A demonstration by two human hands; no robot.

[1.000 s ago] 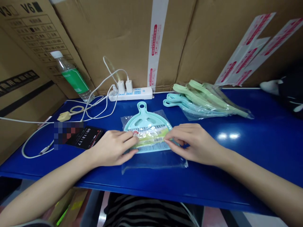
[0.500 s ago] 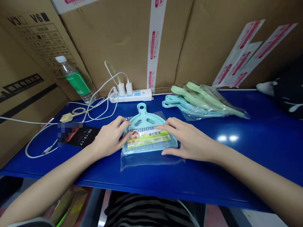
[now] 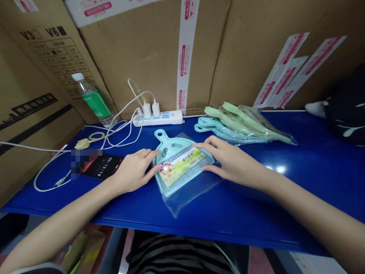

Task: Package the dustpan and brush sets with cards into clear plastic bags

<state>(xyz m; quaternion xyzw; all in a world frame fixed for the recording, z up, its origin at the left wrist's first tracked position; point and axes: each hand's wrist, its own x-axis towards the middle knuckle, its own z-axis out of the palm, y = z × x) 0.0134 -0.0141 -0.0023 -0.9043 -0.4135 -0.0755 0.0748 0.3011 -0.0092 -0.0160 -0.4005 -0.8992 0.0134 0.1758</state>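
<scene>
Dustpan [image 3: 168, 145] and brush [image 3: 181, 153] in clear bag [image 3: 178, 203] on bench [image 3: 256, 207].
Touching its sides with left hand [image 3: 134, 170] and right hand [image 3: 231, 161], each with grip half spread, unable to tell if pinching; behind, to the right, bagged green and blue dustpans [image 3: 242, 123].

A smooth, fan-shaped, light-blue plastic dustpan [image 3: 170, 150] is showing through glossy, clear plastic film [image 3: 177, 207]; the flat blue counter [image 3: 242, 213] is gleaming.
</scene>
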